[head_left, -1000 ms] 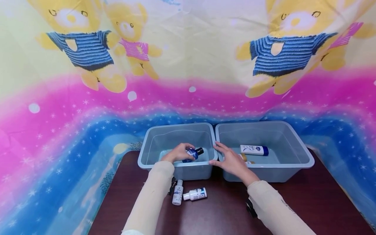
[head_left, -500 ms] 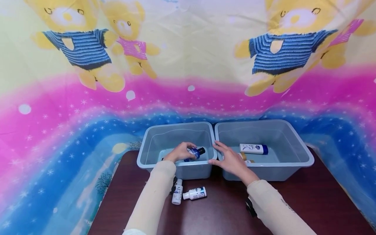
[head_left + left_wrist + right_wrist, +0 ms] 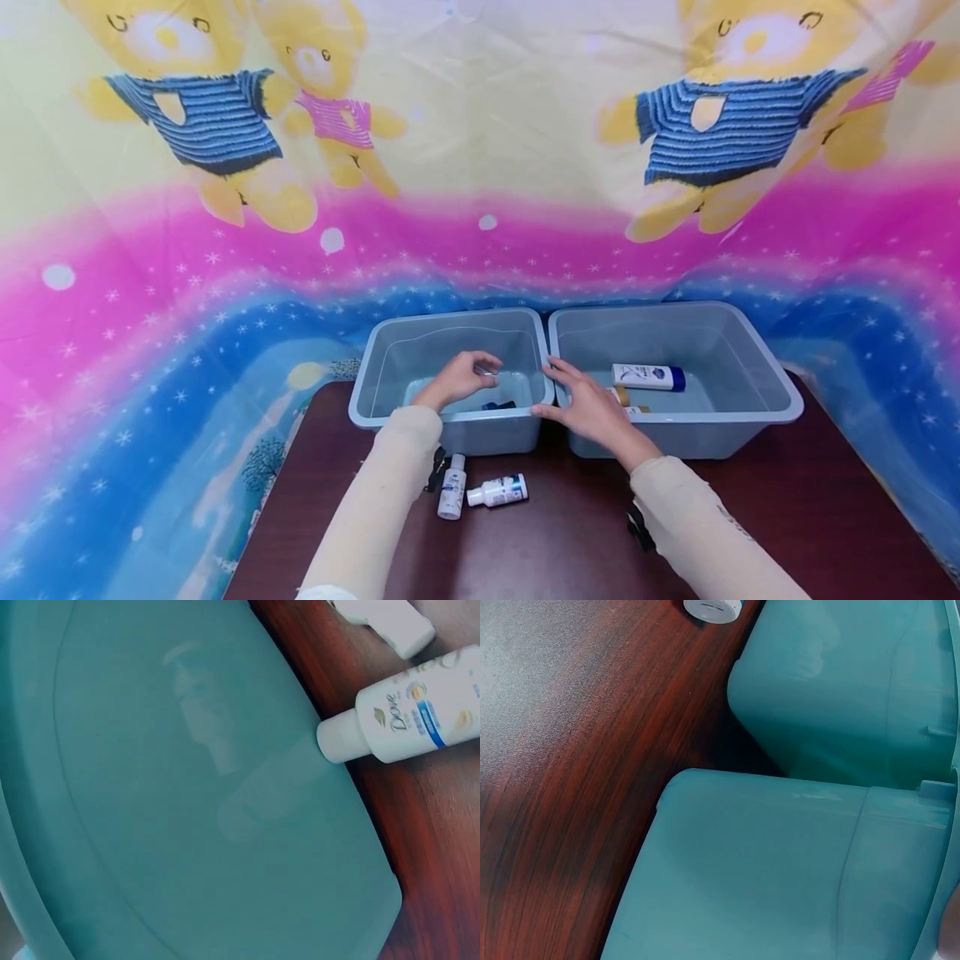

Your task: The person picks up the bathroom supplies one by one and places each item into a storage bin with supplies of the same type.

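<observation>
My left hand (image 3: 459,379) is over the left grey bin (image 3: 491,437), its fingers parted and nothing between them. Just below lies a dark blue bottle with a black cap (image 3: 501,406), partly hidden behind the bin's front wall. My right hand (image 3: 594,410) touches the rims where the two bins meet, thumb and fingers spread. Inside the right grey bin (image 3: 675,440) are a white bottle with a blue cap (image 3: 645,377) and, partly covered by that hand, two yellowish caps (image 3: 621,396). The wrist views show mostly the bins' outer walls (image 3: 187,847).
On the dark wooden table (image 3: 555,550), in front of the left bin, lie a white Dove bottle (image 3: 452,493) and a second small white bottle (image 3: 499,491). Behind the bins hangs a cloth printed with bears (image 3: 465,250).
My left hand has let go of the dark blue bottle and lifted slightly; the bottle now lies lower in the left bin. The right hand has stayed at the rims.
</observation>
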`<state>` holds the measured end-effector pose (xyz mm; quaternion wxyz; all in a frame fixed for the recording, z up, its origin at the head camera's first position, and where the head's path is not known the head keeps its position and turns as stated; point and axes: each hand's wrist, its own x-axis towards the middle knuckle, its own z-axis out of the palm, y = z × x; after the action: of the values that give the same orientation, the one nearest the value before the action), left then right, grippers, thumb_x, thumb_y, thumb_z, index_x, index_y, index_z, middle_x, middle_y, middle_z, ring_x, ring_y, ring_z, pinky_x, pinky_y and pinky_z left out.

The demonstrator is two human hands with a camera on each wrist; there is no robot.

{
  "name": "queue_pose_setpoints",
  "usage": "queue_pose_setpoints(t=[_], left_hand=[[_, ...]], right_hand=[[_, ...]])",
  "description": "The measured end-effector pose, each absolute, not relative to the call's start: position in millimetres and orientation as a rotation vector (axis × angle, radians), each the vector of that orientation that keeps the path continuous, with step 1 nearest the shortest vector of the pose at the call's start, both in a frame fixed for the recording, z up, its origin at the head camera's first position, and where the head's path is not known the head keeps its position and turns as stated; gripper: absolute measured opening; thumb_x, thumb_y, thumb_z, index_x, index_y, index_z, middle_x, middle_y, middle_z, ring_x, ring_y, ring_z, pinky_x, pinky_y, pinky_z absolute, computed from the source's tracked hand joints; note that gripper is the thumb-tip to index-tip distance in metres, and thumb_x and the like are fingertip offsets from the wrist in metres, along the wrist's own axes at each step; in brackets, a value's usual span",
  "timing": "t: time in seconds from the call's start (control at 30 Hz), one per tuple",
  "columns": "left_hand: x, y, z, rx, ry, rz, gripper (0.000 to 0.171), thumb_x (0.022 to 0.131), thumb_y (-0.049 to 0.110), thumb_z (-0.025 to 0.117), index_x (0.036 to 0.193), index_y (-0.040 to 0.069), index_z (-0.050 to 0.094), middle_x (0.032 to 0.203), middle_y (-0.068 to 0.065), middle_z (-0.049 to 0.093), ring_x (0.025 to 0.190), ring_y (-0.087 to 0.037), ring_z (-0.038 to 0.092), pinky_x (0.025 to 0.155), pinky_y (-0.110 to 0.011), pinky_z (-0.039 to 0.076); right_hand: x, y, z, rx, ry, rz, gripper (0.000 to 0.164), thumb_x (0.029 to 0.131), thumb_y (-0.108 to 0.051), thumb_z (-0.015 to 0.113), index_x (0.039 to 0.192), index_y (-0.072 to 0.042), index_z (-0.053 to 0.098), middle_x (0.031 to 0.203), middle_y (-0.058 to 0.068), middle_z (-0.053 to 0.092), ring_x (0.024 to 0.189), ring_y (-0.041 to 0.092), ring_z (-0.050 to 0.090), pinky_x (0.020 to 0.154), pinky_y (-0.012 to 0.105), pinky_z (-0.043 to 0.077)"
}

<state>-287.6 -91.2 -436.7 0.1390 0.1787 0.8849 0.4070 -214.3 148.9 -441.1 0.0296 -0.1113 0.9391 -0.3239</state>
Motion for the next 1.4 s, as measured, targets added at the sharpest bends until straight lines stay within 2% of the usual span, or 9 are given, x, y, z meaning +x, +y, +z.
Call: queue_pose_setpoints(t=[0.17,0.43,0.63,1.0,1.23,1.4], left_hand=[[-284,-97,-432,0.555,2.577,1.188,0.027,0.099,0.016,0.062,0.125,0.011,0.067,0.116,-0.006,0.066,0.109,-0.024,0.061,0.091,-0.040,0.051],[-279,-111,-425,0.553,2.580,1.293,0.026,0.099,0.020,0.064,0.123,0.015,0.068,0.115,-0.002,0.067,0.106,-0.022,0.061,0.090,-0.041,0.051],[-272,-120,-421,0.573,2.633,1.343,0.024,0.098,0.024,0.065,0.120,0.019,0.069,0.113,0.003,0.067,0.103,-0.017,0.060,0.086,-0.039,0.051],[-253,-137,-410,0.586,2.650,1.484,0.024,0.097,0.025,0.066,0.120,0.018,0.069,0.115,0.000,0.067,0.104,-0.019,0.060,0.090,-0.043,0.049],[-242,-142,-401,0.667,2.622,1.526,0.026,0.097,0.027,0.066,0.120,0.016,0.069,0.117,-0.003,0.068,0.106,-0.021,0.060,0.094,-0.047,0.046],[-233,-144,-396,0.690,2.644,1.508,0.023,0.096,0.024,0.067,0.118,0.019,0.070,0.114,0.000,0.068,0.103,-0.016,0.060,0.092,-0.047,0.046]], right_hand=[[-215,149,-441,-0.344,2.893,-1.000,0.084,0.083,-0.057,0.072,0.151,-0.017,0.043,0.161,0.005,0.027,0.138,0.040,0.037,0.094,0.062,0.045],[-215,149,-440,-0.345,2.890,-1.001,0.084,0.083,-0.057,0.073,0.151,-0.016,0.044,0.161,0.005,0.027,0.138,0.040,0.038,0.088,0.056,0.051],[-214,150,-440,-0.352,2.889,-1.012,0.084,0.083,-0.057,0.073,0.151,-0.016,0.044,0.161,0.004,0.028,0.138,0.039,0.037,0.091,0.057,0.049],[-214,150,-441,-0.365,2.892,-1.027,0.082,0.084,-0.056,0.072,0.151,-0.017,0.044,0.161,0.004,0.028,0.140,0.040,0.034,0.097,0.063,0.041],[-214,150,-441,-0.365,2.893,-1.031,0.082,0.084,-0.056,0.072,0.151,-0.017,0.044,0.161,0.003,0.028,0.139,0.039,0.035,0.096,0.062,0.042],[-214,150,-440,-0.358,2.884,-1.030,0.083,0.083,-0.055,0.073,0.151,-0.018,0.044,0.161,0.003,0.028,0.140,0.038,0.035,0.096,0.061,0.044]])
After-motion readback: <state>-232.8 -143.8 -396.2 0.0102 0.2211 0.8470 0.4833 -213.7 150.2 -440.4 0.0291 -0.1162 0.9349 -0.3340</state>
